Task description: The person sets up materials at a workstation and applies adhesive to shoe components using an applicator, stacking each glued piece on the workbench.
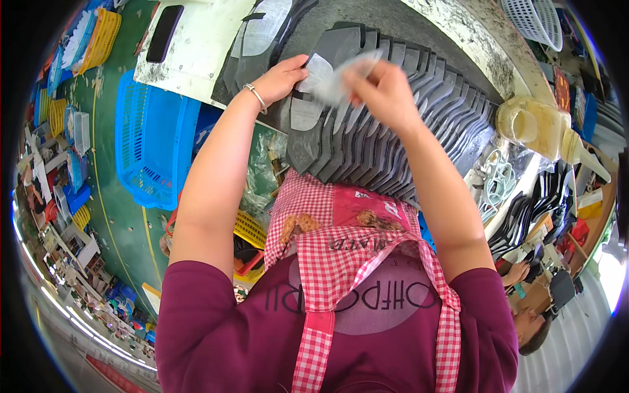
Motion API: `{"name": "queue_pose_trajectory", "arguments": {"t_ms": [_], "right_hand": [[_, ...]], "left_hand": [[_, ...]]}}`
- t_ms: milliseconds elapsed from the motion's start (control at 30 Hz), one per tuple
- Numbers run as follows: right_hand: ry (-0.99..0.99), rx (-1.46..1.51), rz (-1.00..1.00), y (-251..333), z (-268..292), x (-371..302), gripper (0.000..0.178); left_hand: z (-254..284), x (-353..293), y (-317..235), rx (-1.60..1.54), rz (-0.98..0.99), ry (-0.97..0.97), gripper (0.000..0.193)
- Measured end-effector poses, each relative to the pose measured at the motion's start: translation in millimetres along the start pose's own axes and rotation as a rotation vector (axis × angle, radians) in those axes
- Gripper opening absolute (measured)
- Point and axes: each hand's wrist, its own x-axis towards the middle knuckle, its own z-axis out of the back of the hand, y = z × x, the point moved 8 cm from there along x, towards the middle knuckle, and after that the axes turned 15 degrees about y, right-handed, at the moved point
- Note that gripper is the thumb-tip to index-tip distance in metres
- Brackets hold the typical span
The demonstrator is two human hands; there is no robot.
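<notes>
Left hand [280, 80] outstretched, right hand [386, 95] in a blurred pinch.

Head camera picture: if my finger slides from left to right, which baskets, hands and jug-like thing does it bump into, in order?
Yellow basket → big blue basket → left hand → right hand → yellowish plastic container with a spout.

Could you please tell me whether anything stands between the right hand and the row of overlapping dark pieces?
Yes: a pale, translucent sheet, motion-blurred at the fingertips of the right hand, overlaps the row's left end in view. Nothing else visible stands between that hand and the dark pieces.
</notes>
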Motion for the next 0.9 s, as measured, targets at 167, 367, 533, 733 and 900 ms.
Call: {"name": "queue_pose_trajectory", "arguments": {"t_ms": [167, 367, 533, 733, 900], "right_hand": [[-0.125, -0.436, 0.244, 22.5, -8.9, 20.0, 0.024], [0.144, -0.403, 0.185, 19.0, -43.9, -25.6, 0.009], [0.038, 0.213, -0.135, -10.9, 28.7, -65.4, 0.021], [0.027, 0.252, -0.086, -6.0, 51.7, -59.1, 0.041], [0.173, -0.281, 0.192, 47.4, -21.3, 57.7, 0.059]], "left_hand": [[-4.3, -2.9, 11.5, -0.237, 0.263, 0.127, 0.048], [4.0, -5.9, -40.7, 0.347, 0.111, 0.089, 0.036], [89.0, -17.2, -122.1, 0.742, 0.064, -0.514, 0.060], [157.6, 14.9, -65.8, 0.744, 0.360, -0.432, 0.082], [159.8, -2.3, -45.3, 0.165, 0.206, -0.341, 0.065]]}}
